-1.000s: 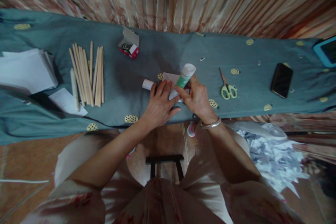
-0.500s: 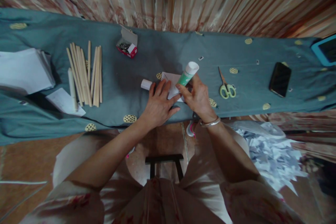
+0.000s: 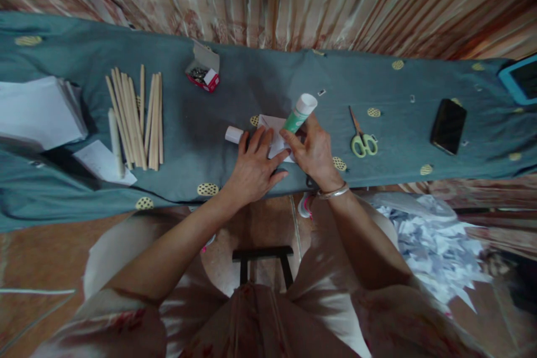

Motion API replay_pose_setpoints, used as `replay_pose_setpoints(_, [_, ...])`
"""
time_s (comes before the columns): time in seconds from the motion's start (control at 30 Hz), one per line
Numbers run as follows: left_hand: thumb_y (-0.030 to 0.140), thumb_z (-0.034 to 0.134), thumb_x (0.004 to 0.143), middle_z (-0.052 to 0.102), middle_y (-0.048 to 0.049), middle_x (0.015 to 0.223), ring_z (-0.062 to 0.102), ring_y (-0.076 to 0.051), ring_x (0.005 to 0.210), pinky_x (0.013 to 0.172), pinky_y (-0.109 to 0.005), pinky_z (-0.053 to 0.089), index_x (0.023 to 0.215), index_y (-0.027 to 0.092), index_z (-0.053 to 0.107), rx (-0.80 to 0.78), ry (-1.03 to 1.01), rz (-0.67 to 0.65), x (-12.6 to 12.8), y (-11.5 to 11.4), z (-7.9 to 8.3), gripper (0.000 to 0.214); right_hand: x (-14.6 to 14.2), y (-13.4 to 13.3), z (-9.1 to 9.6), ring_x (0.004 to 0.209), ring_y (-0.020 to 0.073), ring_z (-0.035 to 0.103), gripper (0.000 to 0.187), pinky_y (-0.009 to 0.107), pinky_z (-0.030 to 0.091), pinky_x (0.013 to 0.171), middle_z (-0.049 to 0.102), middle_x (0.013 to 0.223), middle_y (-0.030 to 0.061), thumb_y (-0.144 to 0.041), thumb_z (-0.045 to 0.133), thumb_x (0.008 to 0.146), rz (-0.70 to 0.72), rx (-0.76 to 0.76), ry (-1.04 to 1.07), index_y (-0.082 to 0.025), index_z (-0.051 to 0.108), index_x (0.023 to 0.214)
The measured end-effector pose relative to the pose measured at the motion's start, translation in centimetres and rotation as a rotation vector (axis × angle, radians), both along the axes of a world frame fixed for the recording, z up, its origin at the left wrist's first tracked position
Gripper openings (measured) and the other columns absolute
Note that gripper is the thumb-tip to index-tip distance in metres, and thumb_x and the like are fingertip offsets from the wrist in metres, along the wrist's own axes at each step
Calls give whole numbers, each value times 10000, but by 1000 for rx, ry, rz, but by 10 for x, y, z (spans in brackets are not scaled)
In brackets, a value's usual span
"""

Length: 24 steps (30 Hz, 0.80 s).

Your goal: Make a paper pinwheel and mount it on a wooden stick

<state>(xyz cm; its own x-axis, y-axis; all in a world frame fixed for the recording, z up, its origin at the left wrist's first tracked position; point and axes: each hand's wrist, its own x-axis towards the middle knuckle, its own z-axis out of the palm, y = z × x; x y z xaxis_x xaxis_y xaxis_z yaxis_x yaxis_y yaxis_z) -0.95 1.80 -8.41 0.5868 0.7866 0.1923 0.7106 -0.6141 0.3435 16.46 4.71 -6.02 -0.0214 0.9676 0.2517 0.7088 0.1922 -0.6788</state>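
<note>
A small piece of white paper (image 3: 272, 122) lies on the cloth-covered table, partly hidden under my hands. My left hand (image 3: 254, 170) rests flat on its left part with the fingers spread. In my right hand (image 3: 314, 151) is a green and white glue stick (image 3: 298, 114), tilted, its lower end down at the paper and hidden by my fingers. The white cap (image 3: 234, 135) lies on its side just left of my left fingertips.
Wooden sticks (image 3: 133, 120) and a stack of white paper (image 3: 39, 112) lie to the left. Behind is an opened small red box (image 3: 203, 75) with metal bits. Green-handled scissors (image 3: 363, 144) and a black phone (image 3: 448, 126) are on the right. Paper scraps (image 3: 436, 246) fill a bag below.
My right hand and the glue stick have shifted slightly left and toward the back of the table over the paper. My left hand has stayed in place.
</note>
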Motion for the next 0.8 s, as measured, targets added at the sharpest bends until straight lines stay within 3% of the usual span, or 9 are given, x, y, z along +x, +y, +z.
replay_pose_setpoints(0.8, [523, 558, 921, 386, -172, 1555, 261, -420, 1467, 1137, -688, 216, 1333, 254, 584, 4, 33, 3, 0, 0, 4, 493, -7, -1, 5, 711, 200, 616, 298, 348, 488, 692, 668, 816, 24, -497, 600, 902, 113, -60, 5, -233, 523, 1018])
